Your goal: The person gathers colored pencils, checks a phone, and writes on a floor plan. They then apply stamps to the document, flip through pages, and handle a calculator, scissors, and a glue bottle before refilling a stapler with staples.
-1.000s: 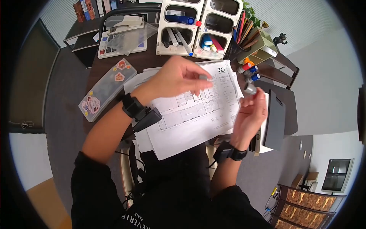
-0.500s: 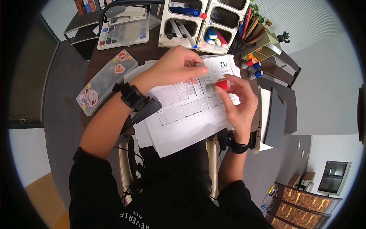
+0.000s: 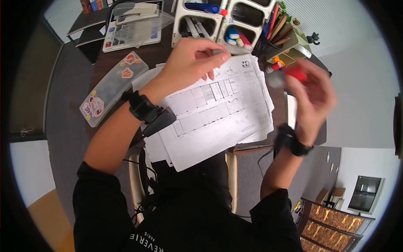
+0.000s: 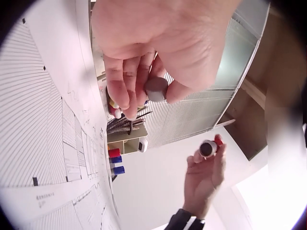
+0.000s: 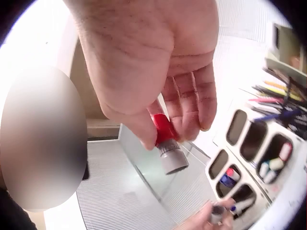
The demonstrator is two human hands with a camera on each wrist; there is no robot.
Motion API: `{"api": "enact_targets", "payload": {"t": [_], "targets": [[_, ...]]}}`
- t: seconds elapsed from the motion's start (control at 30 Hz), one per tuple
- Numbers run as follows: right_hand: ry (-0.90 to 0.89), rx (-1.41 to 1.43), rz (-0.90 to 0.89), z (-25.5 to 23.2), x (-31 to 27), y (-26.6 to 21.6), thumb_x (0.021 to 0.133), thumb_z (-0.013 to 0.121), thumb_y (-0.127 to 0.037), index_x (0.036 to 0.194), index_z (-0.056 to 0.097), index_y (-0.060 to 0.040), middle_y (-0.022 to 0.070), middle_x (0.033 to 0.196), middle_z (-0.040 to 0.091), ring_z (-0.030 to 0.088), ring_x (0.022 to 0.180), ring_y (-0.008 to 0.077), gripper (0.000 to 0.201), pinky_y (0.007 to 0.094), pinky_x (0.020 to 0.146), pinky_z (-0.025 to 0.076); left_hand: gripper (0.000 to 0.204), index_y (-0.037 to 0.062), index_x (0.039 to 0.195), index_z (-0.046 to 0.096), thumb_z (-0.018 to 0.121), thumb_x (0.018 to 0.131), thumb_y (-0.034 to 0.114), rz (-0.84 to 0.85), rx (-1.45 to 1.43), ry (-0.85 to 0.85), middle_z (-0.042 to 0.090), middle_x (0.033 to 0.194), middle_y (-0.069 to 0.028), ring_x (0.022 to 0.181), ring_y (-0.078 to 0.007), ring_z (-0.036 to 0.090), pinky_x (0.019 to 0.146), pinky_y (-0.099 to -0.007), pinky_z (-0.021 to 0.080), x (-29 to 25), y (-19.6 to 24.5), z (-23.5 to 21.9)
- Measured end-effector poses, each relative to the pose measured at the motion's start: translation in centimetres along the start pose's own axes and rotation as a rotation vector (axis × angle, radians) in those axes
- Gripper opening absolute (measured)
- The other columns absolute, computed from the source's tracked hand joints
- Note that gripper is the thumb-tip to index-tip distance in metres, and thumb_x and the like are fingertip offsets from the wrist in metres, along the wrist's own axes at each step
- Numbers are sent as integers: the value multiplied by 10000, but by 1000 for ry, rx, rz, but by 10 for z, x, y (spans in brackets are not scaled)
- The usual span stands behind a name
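Note:
My left hand [image 3: 195, 61] hangs over the upper part of the printed floor plans [image 3: 210, 143]. Between its thumb and fingers it pinches a small grey round cap [image 4: 157, 89]. Off to the right of the papers, my right hand [image 3: 317, 94] is raised, blurred in the head view. It grips a red-and-grey stamp [image 5: 171, 155] by the red end, the grey end pointing away from the palm. A dark round face [image 4: 207, 149] shows on that grey end. Behind the right hand stand a red-topped stamp [image 4: 114, 153] and two blue-topped ones [image 4: 118, 170].
A white organizer [image 3: 195, 14] with pens and markers stands at the back, beside a dark holder full of pencils [image 3: 280, 27]. A green desk box [image 3: 296, 42] is at the right. On the left lie a stickered pencil case [image 3: 111, 90] and a stapler [image 3: 140, 14].
My right hand came in over the papers with the red-and-grey stamp, then swung back out to the right. The left hand kept its pinch on the cap and shifted slightly toward the organizer.

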State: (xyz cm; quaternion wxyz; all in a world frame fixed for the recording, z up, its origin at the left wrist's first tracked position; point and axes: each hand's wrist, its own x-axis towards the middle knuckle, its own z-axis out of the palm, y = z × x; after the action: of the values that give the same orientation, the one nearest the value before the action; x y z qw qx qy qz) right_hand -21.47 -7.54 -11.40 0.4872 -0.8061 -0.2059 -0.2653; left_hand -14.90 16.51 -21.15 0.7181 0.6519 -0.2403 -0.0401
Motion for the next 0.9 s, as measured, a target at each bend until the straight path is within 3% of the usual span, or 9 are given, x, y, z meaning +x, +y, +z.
{"api": "enact_targets", "payload": {"t": [0.03, 0.1, 0.23, 0.3, 0.43, 0.5, 0.6, 0.73, 0.9], "targets": [[-67, -67, 32, 8, 1, 13, 759, 863, -64, 1099, 721, -13, 67, 1011, 721, 681, 804, 120, 372, 264, 762, 555, 234, -21, 1105, 710, 658, 971, 164, 23, 4, 46, 675, 818, -56, 620, -99, 646, 503, -221, 474, 0, -1, 0], [-160, -98, -111, 33, -9, 52, 756, 862, -65, 1075, 732, -14, 66, 889, 720, 661, 689, 97, 348, 241, 649, 524, 258, -23, 1121, 705, 667, 972, 184, 52, -8, 58, 672, 805, -57, 610, -94, 632, 503, -217, 460, 3, -3, 0], [-229, -109, -148, 54, -19, 56, 746, 856, -55, 1044, 741, -22, 71, 859, 720, 652, 646, 120, 321, 245, 640, 516, 295, -38, 1122, 698, 679, 966, 213, 63, -16, 180, 666, 798, -71, 588, -95, 616, 493, -215, 446, 0, -9, -11], [-195, -67, -103, 54, -19, 58, 748, 853, -62, 1039, 743, -33, 68, 857, 723, 648, 638, 123, 312, 253, 645, 521, 307, -35, 1114, 700, 682, 964, 232, 58, -13, 239, 664, 806, -75, 575, -96, 609, 486, -217, 441, 4, -10, -10], [-364, -149, -69, 48, -16, 50, 769, 842, -75, 1028, 738, -41, 71, 851, 723, 665, 676, 117, 281, 261, 642, 532, 310, -32, 1112, 699, 676, 968, 242, 55, -26, 226, 663, 798, -74, 573, -96, 609, 479, -219, 436, 3, -6, -7], [-431, -19, 155, 47, -22, 45, 796, 830, -68, 1056, 711, -26, 67, 872, 724, 678, 716, 107, 289, 255, 652, 540, 301, -31, 1086, 715, 700, 951, 238, 76, -44, 240, 657, 763, -51, 547, -86, 601, 461, -217, 429, 4, -9, -5], [-375, 251, 300, 48, -34, 42, 833, 805, -54, 1093, 676, 1, 72, 915, 728, 687, 742, 109, 296, 247, 673, 545, 306, -30, 1091, 716, 701, 951, 242, 95, -51, 234, 663, 770, -56, 549, -86, 603, 461, -219, 428, 3, -7, -4], [-276, 259, 316, 63, -44, 63, 856, 775, -31, 1114, 656, 23, 93, 952, 731, 699, 763, 118, 289, 247, 709, 558, 318, -33, 1121, 705, 680, 967, 244, 65, -25, 200, 681, 806, -87, 578, -96, 612, 481, -221, 434, 2, -9, -6], [-287, 189, 261, 67, -52, 72, 853, 775, -26, 1110, 663, 11, 93, 960, 732, 713, 785, 126, 283, 260, 724, 574, 304, -34, 1110, 709, 694, 957, 229, 72, -10, 200, 682, 781, -85, 574, -94, 610, 480, -220, 434, 4, -19, -8]]}}
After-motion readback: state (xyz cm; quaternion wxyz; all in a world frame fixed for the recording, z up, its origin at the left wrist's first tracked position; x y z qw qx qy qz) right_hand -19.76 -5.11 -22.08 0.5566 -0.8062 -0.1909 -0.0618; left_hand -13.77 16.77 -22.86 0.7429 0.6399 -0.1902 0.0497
